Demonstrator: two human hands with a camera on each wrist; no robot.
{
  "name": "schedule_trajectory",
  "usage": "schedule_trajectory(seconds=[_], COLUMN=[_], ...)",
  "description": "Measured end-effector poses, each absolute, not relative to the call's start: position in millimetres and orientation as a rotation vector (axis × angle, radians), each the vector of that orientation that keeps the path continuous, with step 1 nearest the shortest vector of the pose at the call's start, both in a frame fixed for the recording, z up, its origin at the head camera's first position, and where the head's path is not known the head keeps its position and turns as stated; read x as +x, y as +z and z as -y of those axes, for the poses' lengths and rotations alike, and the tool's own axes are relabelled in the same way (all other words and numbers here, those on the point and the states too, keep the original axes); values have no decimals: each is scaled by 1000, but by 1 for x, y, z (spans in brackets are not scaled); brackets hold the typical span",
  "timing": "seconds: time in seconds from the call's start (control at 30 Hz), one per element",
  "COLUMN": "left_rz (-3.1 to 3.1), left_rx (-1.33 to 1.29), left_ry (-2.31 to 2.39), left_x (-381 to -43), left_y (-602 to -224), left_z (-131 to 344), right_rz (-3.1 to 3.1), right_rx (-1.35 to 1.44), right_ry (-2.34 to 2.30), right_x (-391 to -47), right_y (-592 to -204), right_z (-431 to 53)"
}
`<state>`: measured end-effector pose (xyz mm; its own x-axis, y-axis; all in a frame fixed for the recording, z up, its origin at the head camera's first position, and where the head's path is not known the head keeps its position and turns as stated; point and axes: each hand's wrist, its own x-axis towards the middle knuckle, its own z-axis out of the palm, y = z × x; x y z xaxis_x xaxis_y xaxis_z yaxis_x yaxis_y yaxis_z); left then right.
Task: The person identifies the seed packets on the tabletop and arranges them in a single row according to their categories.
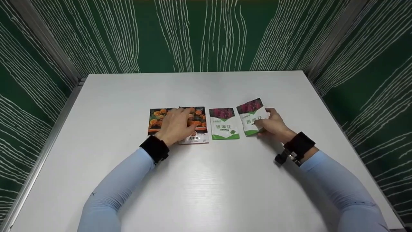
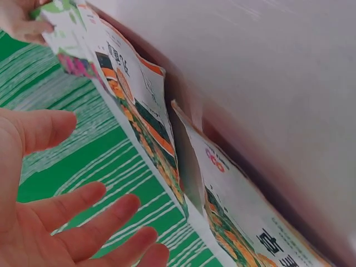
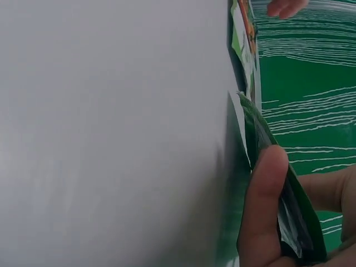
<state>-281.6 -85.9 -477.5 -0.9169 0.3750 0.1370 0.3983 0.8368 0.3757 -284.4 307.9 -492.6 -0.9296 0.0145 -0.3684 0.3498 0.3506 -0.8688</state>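
My right hand pinches a green-and-white seed packet with purple flowers, thumb on its front. The packet is tilted, and the right wrist view shows its edge raised off the table. Just left of it lies a matching purple-flower packet. My left hand is spread over two orange-flower seed packets, the left one and the right one. In the left wrist view its fingers are extended and apart from the packets, holding nothing. My left hand partly hides both orange packets in the head view.
The packets form a row across the middle of the white table. Green panels with white streaks stand behind the table and at both sides. A metal rail runs along the left edge.
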Motion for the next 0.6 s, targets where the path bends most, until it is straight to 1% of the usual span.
schedule_trajectory(seconds=[0.2,0.6], left_rz=[2972,2966], left_rx=[-577,-573], left_ry=[-613,-593], left_x=[-281,-279], left_y=[-476,-477], left_z=[86,90], right_rz=[-2583,-2745], right_rx=[256,105], right_ry=[-1263,-964], right_x=[-281,-272], right_y=[-493,-497], right_z=[-308,-313])
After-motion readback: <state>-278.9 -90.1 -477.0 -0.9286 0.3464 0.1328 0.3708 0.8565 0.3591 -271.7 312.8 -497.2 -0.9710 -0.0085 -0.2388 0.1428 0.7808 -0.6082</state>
